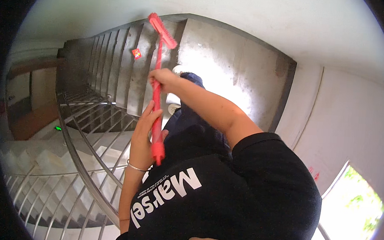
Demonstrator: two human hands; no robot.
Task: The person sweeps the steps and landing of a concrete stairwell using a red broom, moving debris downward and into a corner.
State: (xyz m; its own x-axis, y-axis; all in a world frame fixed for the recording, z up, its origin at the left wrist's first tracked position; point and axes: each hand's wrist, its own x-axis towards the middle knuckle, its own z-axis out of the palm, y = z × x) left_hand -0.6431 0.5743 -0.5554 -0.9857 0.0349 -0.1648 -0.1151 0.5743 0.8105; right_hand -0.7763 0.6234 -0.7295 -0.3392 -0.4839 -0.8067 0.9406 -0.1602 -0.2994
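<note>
A red long-handled floor brush [157,95] slants up the middle of the view. Its bristled head [162,30] is over the top steps, close to the landing edge; whether the bristles touch the concrete I cannot tell. My right hand [164,79] is wrapped around the middle of the handle. Lower down, my left hand [145,130] holds the handle near its end, fingers fairly straight and thumb on the other side. A small red packet [136,54] lies on a step left of the brush.
Concrete stairs [118,57] descend to the left from the landing [256,68] under my feet. Light-coloured perforated shoes [173,109] stand near the edge. A metal railing [79,166] curves along the left, with another flight below. White walls enclose the landing; a bright window [353,206] is at right.
</note>
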